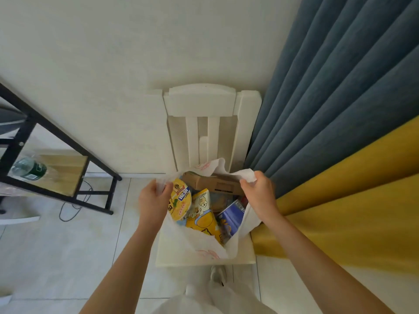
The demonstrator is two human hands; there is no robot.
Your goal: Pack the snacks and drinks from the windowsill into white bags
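A white bag (195,243) stands open on the seat of a white chair (200,100). My left hand (153,199) grips the bag's left handle and my right hand (260,196) grips the right handle, and together they hold the mouth apart. Inside lie a yellow noodle bowl (180,201), a yellow snack pack with a cartoon figure (204,217), a blue packet (230,219) and a brown cardboard box (213,183). Other items deeper in the bag are partly hidden.
A black-framed shelf unit (59,141) with wooden boards stands at the left and holds a green-labelled bottle (28,168). A cable (72,207) trails on the tiled floor. Blue curtain (340,87) and yellow fabric (351,200) hang close on the right. The wall is behind the chair.
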